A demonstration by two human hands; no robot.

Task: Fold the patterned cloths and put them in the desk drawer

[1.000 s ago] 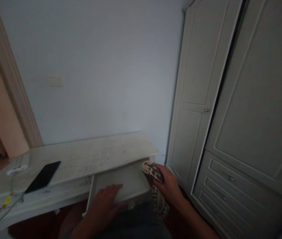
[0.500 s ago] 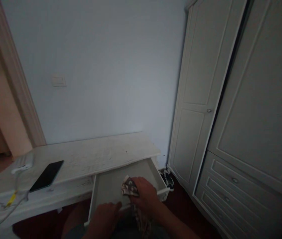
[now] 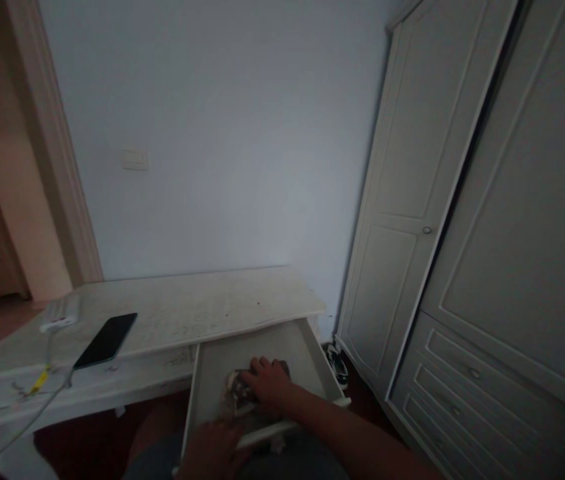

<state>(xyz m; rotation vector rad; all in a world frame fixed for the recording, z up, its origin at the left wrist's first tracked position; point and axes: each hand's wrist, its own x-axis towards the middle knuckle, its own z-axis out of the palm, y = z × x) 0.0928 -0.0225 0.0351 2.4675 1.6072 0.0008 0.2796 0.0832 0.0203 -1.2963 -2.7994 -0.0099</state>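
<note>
A pulled-out white drawer (image 3: 307, 347) sits under the right part of the desk. Inside it, my right hand (image 3: 267, 385) presses a crumpled brown-and-cream patterned cloth (image 3: 235, 390) against the drawer bottom, its fingers bent over the fabric. Part of the cloth is hidden beneath that hand. My left hand (image 3: 215, 448) is at the drawer's near left corner, with its fingers curled at the front panel; it is dark and partly blurred there.
A white worn desk (image 3: 202, 297) runs along the wall, with a dark phone (image 3: 106, 340) and a white power strip (image 3: 61, 311) with a cable at its left. A white wardrobe (image 3: 392, 280) stands at the right. Shoes (image 3: 336, 365) lie on the floor between desk and wardrobe.
My right hand has lowered the cloth from above the drawer's front edge onto the drawer bottom. My left hand has stayed near the front panel, slightly lower in view.
</note>
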